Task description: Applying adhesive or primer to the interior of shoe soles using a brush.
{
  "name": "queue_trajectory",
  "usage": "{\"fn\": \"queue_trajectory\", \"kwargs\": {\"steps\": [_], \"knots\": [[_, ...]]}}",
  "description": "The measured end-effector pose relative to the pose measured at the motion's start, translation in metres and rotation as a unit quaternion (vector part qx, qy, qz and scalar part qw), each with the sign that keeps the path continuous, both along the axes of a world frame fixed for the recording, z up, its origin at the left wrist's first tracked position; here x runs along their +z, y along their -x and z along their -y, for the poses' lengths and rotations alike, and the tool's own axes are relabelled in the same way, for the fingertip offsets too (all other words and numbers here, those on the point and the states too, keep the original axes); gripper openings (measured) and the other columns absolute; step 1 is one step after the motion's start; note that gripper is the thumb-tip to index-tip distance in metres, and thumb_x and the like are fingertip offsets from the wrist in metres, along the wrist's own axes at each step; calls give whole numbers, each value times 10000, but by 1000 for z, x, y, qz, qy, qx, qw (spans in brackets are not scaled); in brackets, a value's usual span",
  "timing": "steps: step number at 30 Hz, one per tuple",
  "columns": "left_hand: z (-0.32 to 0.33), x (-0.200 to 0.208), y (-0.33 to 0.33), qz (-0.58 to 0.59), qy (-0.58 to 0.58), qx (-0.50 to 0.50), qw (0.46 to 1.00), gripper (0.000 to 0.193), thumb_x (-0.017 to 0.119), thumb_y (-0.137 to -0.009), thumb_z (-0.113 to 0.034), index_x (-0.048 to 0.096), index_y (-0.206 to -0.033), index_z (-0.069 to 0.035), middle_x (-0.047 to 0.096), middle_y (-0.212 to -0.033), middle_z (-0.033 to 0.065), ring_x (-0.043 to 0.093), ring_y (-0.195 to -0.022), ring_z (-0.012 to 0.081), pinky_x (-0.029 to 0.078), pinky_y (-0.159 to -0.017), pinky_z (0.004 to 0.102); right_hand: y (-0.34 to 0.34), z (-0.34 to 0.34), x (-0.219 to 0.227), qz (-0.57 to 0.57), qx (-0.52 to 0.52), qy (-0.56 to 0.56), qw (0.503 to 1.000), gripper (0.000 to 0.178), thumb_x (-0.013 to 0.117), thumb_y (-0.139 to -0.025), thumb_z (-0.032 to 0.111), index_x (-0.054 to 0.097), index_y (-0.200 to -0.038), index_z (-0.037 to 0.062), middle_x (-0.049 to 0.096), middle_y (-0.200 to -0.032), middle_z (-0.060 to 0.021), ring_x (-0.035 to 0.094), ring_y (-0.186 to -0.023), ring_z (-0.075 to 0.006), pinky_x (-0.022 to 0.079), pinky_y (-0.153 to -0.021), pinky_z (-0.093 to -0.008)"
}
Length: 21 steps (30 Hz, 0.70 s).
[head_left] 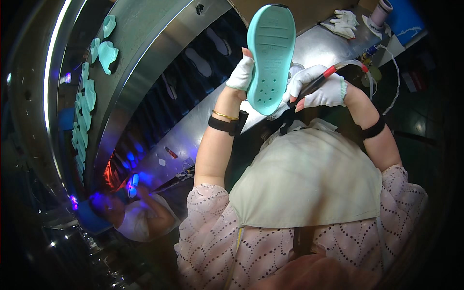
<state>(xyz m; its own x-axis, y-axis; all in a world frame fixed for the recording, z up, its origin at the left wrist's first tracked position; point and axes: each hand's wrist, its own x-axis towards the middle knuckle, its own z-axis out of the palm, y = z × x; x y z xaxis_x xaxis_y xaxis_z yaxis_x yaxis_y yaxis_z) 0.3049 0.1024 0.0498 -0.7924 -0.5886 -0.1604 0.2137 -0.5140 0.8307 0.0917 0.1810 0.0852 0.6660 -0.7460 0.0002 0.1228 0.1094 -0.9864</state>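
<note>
A turquoise foam shoe sole [271, 53] is held up lengthwise, its ridged and holed face showing. My left hand [241, 72], in a white glove with bare fingertips, grips its left edge; most of those fingers are hidden behind it. Close by the sole's lower right edge, my right hand [321, 89] wears a similar glove and is closed around a slim black pen-like tool [311, 87] with red bands. The tool's tip points down toward the sole's edge, and a hose runs from its upper end. Whether the right fingers touch the sole, I cannot tell.
A metal ledge [309, 48] runs beyond my hands, with white gloves [344, 23] and a thread cone [381, 13] at its far end. On the left, turquoise pieces [87, 94] line a conveyor [140, 29]. Grey soles [198, 62] lie on a dark rack. Another person [145, 217] works lower left.
</note>
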Motion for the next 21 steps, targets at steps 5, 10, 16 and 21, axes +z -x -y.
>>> {"fn": "queue_trajectory", "kwargs": {"steps": [5, 10, 16, 21], "knots": [[-1, 21, 7, 99, -44, 67, 992, 833, 450, -715, -725, 483, -1233, -74, 583, -1111, 123, 607, -936, 212, 512, -789, 359, -4, 0, 0, -45, -112, 164, 979, 134, 688, -719, -29, 583, -785, 21, 614, -895, -90, 576, -852, -168, 470, -774, -288], [0, 14, 9, 183, -28, 101, 977, 670, 404, -834, -637, 481, -1204, -84, 599, -993, 84, 603, -846, 177, 510, -748, 327, -4, 0, -2, -75, -60, 134, 986, 100, 655, -734, -43, 592, -776, 22, 604, -863, -49, 585, -815, -135, 482, -741, -263], [2, 17, 8, 210, -48, 81, 973, 607, 409, -853, -603, 511, -1160, -90, 606, -946, 69, 600, -805, 154, 511, -697, 308, -2, 2, -2, -100, -108, 191, 970, 129, 634, -713, -71, 561, -752, 28, 605, -866, -81, 574, -827, -176, 463, -753, -291], [-2, 17, 10, 183, -22, 99, 978, 595, 422, -851, -598, 534, -1133, -87, 607, -926, 65, 599, -775, 152, 511, -686, 302, 1, 9, -4, -49, -173, 147, 973, 125, 659, -710, -45, 565, -737, 32, 611, -846, -73, 580, -799, -173, 469, -738, -294]]}}
